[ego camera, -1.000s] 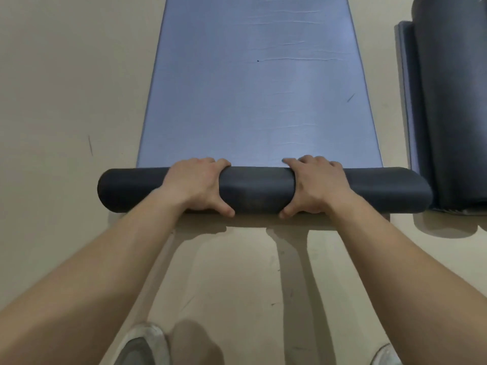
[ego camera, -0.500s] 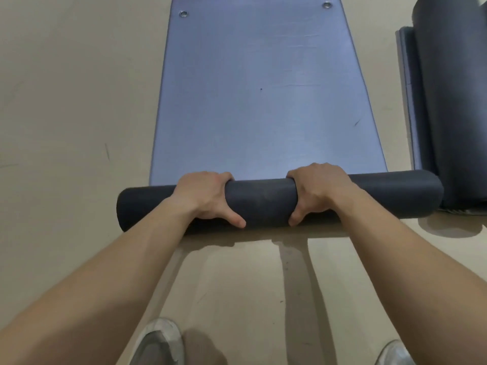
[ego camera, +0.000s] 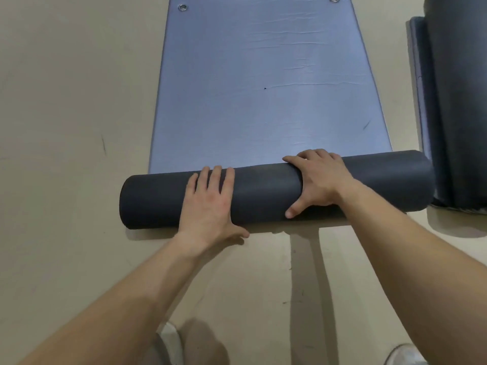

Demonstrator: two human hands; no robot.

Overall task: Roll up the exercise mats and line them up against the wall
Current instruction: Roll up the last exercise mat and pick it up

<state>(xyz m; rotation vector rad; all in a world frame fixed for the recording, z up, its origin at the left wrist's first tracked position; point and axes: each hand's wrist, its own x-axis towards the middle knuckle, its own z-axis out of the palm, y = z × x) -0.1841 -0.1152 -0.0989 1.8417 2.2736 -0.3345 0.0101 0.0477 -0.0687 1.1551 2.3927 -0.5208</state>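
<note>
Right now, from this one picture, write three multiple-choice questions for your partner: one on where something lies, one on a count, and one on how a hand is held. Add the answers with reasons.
1. Where does the other rolled mat lie, compared with the roll under the hands?
A. to its left
B. to its right
C. on top of it

2. How many metal eyelets show at the far end of the blue mat?
A. one
B. two
C. four

3. How is the left hand placed?
A. in a fist, off the roll
B. pinching an eyelet
C. flat on the roll

Answers:
1 B: it lies on the floor beside the roll's right end.
2 B: one eyelet sits in each far corner.
3 C: its fingers stretch straight over the top of the roll.
</note>
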